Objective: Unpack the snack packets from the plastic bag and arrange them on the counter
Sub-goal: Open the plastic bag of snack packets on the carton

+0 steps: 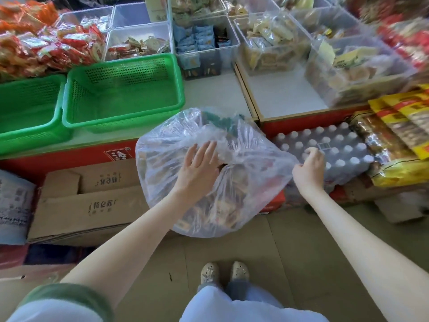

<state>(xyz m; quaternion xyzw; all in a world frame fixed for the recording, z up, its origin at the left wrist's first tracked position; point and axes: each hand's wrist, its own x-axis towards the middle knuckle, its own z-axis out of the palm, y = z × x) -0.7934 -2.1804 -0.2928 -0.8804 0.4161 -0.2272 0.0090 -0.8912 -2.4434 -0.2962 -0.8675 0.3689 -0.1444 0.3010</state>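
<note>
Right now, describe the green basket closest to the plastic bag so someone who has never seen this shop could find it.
On the red-fronted counter, two green perforated baskets stand side by side at the left. Take the right-hand basket, just beyond the clear plastic bag under the left hand. Its neighbour, the left-hand basket, is cut off by the picture's edge; this one shows whole.

Left sleeve (53, 312), 7 o'clock: white cloth that I wear, ending in a soft green cuff (67, 293). My forearms (130, 235) are bare down to the left hand (197, 168) and right hand (308, 168). At 6 o'clock: my pale bluish-white legwear (232, 307), grey fabric (236, 289) at both ankles, and a beige perforated left shoe (210, 272) and right shoe (240, 270), mottled on top.
</note>
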